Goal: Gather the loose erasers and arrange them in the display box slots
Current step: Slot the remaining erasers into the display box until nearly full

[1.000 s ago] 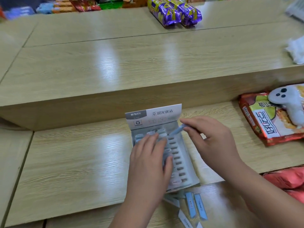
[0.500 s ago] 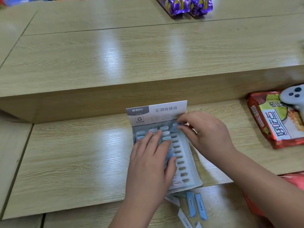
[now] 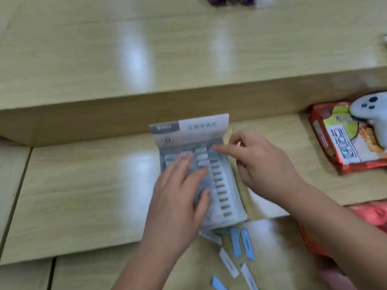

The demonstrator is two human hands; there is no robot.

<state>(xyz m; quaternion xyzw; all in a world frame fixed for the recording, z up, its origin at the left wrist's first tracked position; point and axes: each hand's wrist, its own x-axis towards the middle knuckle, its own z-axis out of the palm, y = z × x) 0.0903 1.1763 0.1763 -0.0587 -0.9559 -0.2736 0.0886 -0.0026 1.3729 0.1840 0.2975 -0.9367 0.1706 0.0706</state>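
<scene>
Display box (image 3: 227,185) lies flat on the wooden worktop (image 3: 83,185), header card raised at the far end. Left hand (image 3: 180,197) spread flat, pressing on the left slot columns. Right hand (image 3: 257,162) at the top right slot, forefinger extended onto it; frame blurred, cannot tell if anything is pinched. Loose erasers (image 3: 240,245), blue and white, lie near the box's near end.

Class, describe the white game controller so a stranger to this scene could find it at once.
Look to the far right of the lower wooden shelf. There a red snack packet lies flat, and the game controller rests on its top corner. It is the only white, rounded thing with dark buttons there.
</scene>
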